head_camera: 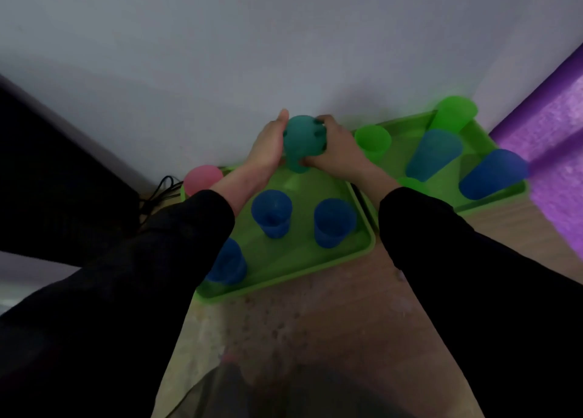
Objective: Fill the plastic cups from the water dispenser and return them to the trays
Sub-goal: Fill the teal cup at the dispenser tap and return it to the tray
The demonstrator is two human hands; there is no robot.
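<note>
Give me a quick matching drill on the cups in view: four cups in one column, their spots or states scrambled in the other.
Cups:
1. teal cup
2. pink cup
3. green cup
4. blue cup

Spots:
A. near right corner of the left tray
B. held between both hands, left hand and right hand
C. far left corner of the left tray
D. near the wall on the right tray

Pairs: 1-B, 2-C, 3-D, 4-A

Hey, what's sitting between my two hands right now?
A teal plastic cup, gripped by the left hand and right hand above the near green tray, per the head view.
</note>
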